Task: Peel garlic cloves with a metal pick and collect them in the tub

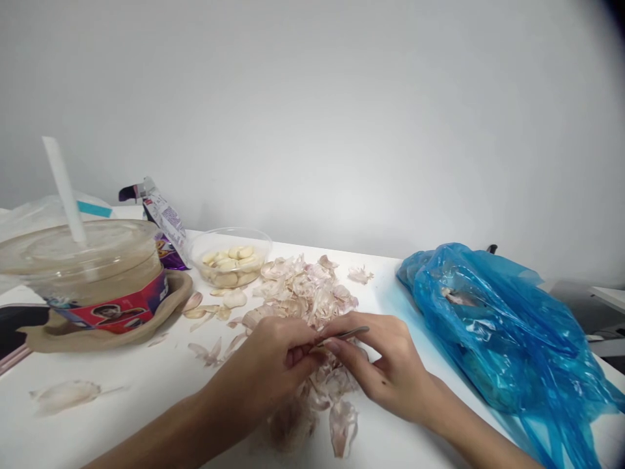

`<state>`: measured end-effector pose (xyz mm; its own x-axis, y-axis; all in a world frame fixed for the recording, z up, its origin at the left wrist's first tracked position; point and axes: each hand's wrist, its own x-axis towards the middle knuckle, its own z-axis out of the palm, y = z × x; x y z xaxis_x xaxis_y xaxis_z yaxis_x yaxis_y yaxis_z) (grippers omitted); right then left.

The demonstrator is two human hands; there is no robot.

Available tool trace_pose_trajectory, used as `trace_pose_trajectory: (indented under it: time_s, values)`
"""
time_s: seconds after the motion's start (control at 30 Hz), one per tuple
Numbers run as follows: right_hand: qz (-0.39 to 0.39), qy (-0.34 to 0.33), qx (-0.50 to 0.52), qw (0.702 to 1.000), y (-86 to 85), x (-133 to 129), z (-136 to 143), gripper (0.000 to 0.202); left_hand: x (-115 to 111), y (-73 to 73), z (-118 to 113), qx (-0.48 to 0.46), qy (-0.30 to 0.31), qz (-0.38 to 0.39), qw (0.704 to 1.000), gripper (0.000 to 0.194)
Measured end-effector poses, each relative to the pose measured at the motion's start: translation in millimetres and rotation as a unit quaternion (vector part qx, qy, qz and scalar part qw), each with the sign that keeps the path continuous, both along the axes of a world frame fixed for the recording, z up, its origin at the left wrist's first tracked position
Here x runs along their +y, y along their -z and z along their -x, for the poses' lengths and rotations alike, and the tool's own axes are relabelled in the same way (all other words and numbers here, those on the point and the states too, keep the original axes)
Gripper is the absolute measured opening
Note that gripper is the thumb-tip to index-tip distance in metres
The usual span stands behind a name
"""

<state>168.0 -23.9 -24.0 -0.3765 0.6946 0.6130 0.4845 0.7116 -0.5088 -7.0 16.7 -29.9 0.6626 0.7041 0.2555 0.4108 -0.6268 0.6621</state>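
Note:
My left hand (273,358) is closed, its fingertips pinched together over the garlic skins (312,293). What it pinches is hidden by the fingers. My right hand (378,358) meets it fingertip to fingertip, closed on a thin grey metal tool (355,331) whose rounded end sticks out past the index finger. The tool's other end is out of sight between the hands. Beyond my left hand stands a clear plastic bowl (266,244) with peeled garlic cloves (229,264) in it. Several unpeeled garlic cloves (193,301) lie in front of that bowl.
A big lidded drink cup (117,306) with a white straw (63,189) sits in a cardboard holder (178,293) on the left. Behind it is a purple snack packet (168,228). A blue plastic bag (493,326) fills the right side. The wall (342,130) closes off the back.

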Motion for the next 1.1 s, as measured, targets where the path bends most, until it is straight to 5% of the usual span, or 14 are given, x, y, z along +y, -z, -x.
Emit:
trace_pose_trajectory:
  time_s: [1.1]
  values:
    - [-0.024, 0.020, 0.003, 1.000, 2.1, 1.4, 0.0, 0.013, 2.0, -1.2, 0.0, 0.036, -0.016, -0.008, 0.999, 0.024]
